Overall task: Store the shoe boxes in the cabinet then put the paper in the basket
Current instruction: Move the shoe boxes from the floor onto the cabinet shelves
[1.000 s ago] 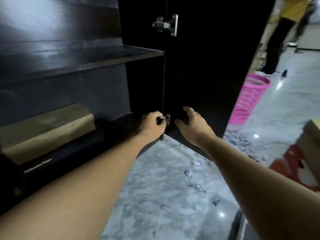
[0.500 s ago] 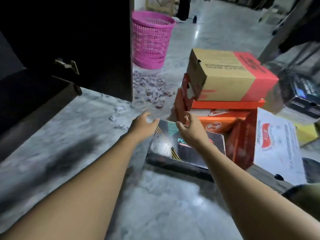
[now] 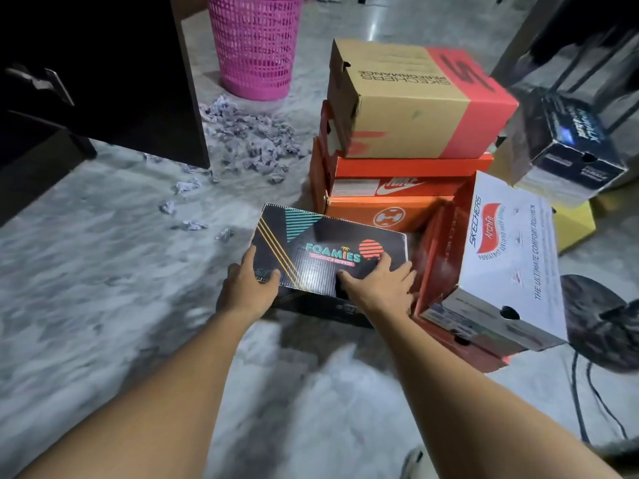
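Your left hand [image 3: 249, 288] gripped the near left corner of the black corrugated cardboard shoe box [image 3: 328, 252], thumb on the lid and fingers curled round the left side. Your right hand [image 3: 377, 285] held the near right corner, fingers spread over the lid and thumb pressed against the front edge. The box lay on the grey marbled floor [image 3: 103, 271] at your twelve o'clock, its lid reading "FOAMIES" above "SKECHERS".

Just beyond it, at one o'clock, stood a stack of three boxes:
- On top was a tan and red cardboard box [image 3: 415, 98] printed "SKECHERS PERFORMANCE".
- Under it was an orange box with the Nike swoosh [image 3: 397, 183].
- At the bottom was an orange box with a round white logo [image 3: 389, 214].

At three o'clock of your box, close to your right hand, a tilted white cardboard box [image 3: 508, 257] read "SKECHERS Arch Fit" and "THE ULTIMATE COMFORT SOLUTION". Farther at two o'clock sat a dark blue box [image 3: 570, 143], its print too blurred to read, and a yellow box [image 3: 574, 223].

The dark wooden cabinet [image 3: 103, 81] stood open at ten o'clock. The pink plastic mesh basket [image 3: 256, 46] stood at eleven o'clock. Crumpled grey paper scraps [image 3: 249, 136] were strewn on the floor between the basket and your box.
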